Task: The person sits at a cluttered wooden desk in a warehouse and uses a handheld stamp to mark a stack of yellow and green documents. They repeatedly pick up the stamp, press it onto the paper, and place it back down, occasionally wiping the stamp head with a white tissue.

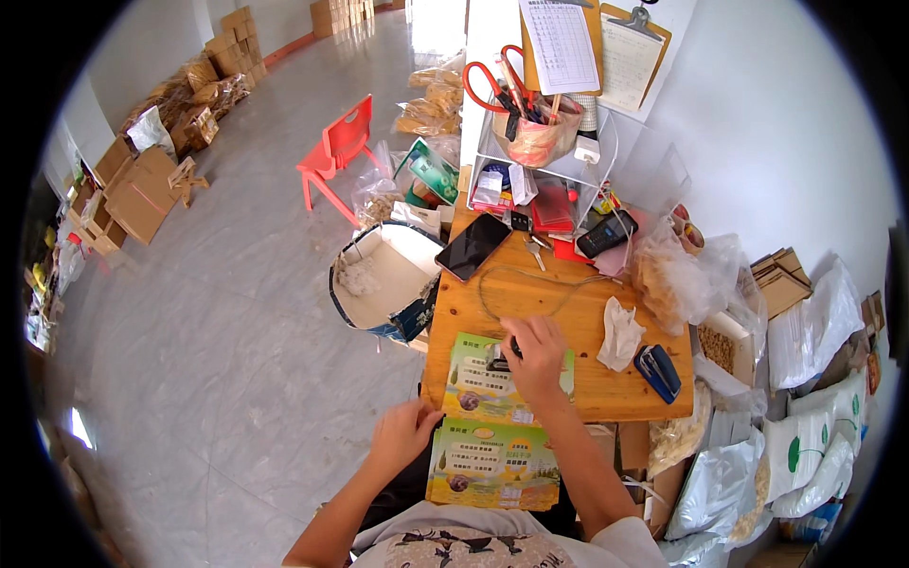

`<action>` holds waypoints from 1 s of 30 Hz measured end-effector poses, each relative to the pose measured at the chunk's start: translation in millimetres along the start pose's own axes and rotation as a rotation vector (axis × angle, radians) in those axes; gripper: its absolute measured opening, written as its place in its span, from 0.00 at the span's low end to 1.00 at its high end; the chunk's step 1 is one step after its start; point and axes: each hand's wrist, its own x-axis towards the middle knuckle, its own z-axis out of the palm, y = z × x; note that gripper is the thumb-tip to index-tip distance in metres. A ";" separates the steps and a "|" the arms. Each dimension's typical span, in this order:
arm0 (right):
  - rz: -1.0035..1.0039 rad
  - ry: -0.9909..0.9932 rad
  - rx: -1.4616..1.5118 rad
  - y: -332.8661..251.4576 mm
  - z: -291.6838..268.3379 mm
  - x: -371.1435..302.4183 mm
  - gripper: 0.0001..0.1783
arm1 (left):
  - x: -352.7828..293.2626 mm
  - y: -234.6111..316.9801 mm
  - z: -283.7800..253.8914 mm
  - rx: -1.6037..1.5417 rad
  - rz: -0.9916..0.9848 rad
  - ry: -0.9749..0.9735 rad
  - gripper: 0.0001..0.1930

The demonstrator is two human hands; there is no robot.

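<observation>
Closed around a small black-and-silver hand stamp (499, 358), my right hand (536, 355) is over the upper stack of green-yellow printed cards (471, 388) at the table's front. A second stack of the same cards (492, 473) lies nearer to me, just below the first. My left hand (405, 431) is at the table's front left corner, beside the upper left of the nearer stack. Its fingers are bent together; whether they grip a card edge is hidden.
On the wooden table (587, 393) lie a blue stapler (657, 373), a crumpled tissue (620, 334), a phone (473, 246) and keys (535, 251). An open box (388, 284) stands off the table's left side. A red chair (339, 151) is farther back. Bags (720, 488) crowd the right.
</observation>
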 end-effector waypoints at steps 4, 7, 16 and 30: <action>0.019 0.022 0.056 4.6 15.0 -16.5 0.18 | 34.3 4.0 15.0 0.092 -0.100 -0.066 0.18; 0.025 0.024 0.048 3.8 7.7 -9.7 0.17 | 44.0 3.3 21.2 0.178 -0.127 -0.094 0.18; 0.158 0.183 0.041 -19.1 -59.5 25.8 0.21 | 40.5 -6.1 25.0 0.093 -0.044 -0.017 0.15; 0.106 0.245 -0.062 -19.0 -83.5 16.4 0.22 | -22.8 -9.0 8.4 -0.442 -0.066 -0.091 0.09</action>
